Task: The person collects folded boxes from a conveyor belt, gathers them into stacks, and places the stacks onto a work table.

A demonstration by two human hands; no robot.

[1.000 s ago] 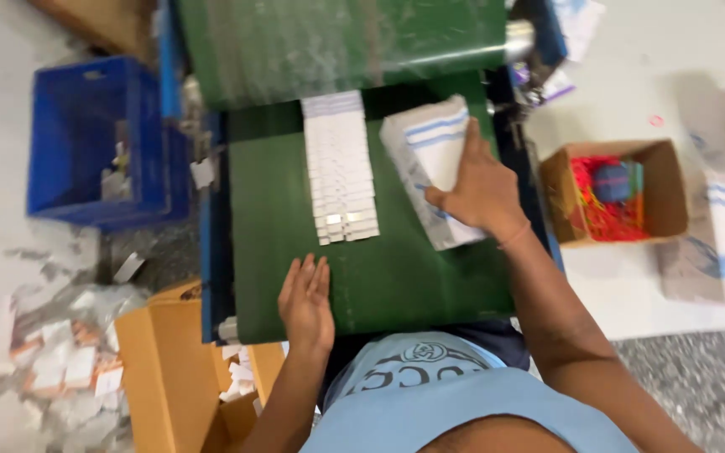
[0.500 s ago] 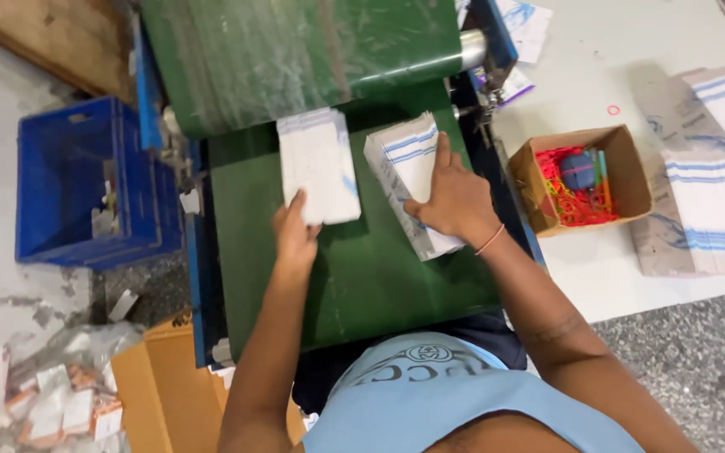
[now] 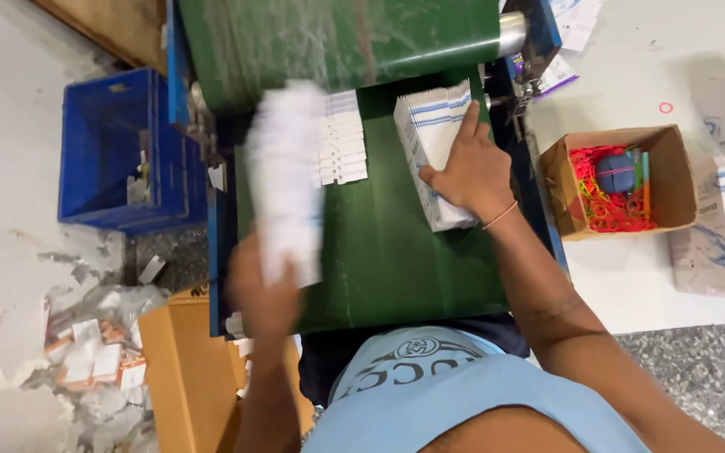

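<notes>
green belt (image 3: pixel 396 252) | grey floor (image 3: pixel 10 193) | blue crate (image 3: pixel 119 151) | cardboard box (image 3: pixel 623 180)

A single head-worn camera looks steeply down from just above the person's chest onto the flat green conveyor belt (image 3: pixel 379 252), close in, with the left side seemingly motion-blurred.

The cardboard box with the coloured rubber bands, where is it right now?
In the head view the open cardboard box sits on the white surface right of the green belt, just beyond the right hand.
</notes>
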